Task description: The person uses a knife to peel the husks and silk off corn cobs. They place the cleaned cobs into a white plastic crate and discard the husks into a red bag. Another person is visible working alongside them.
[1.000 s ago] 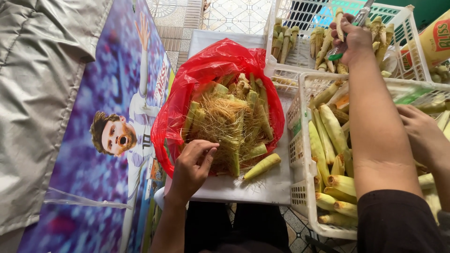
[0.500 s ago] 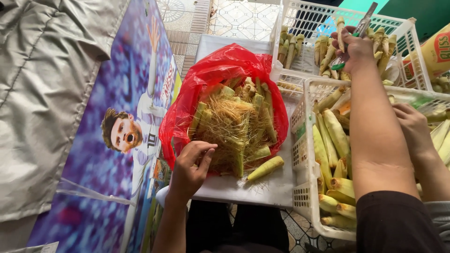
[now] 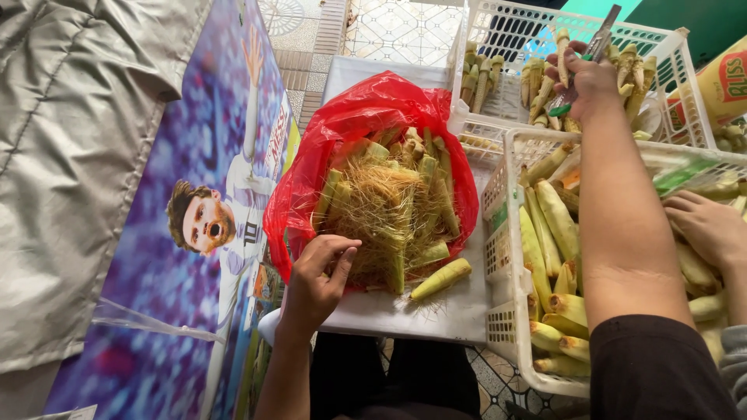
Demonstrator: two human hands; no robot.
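Left hand sits at the near rim of the red plastic bag, fingers curled loosely inward, tips touching the tangle of corn silk. Cannot tell whether it pinches any strands; nothing solid is held.

The bag lies open on a white tray, filled with silk and green husk strips. One husked baby corn ear lies on the tray just beside the bag's mouth, apart from the hand.

Right hand is stretched out over the far white plastic basket, fingers closed around a knife with a green handle, blade pointing up and away. Peeled baby corn stands and lies in that basket.

Near white basket, to the right of the tray, holds unpeeled baby corn in pale yellow-green husks. Another person's hand rests on the ears at its right side, fingers spread flat.

Packages and signs: a yellow package with red print stands tilted at the far right edge, behind the baskets. A large glossy poster in blue-purple tones with a footballer figure lies flat on the left, partly under grey cloth. A green-and-white strip of wrapper lies in the near basket.
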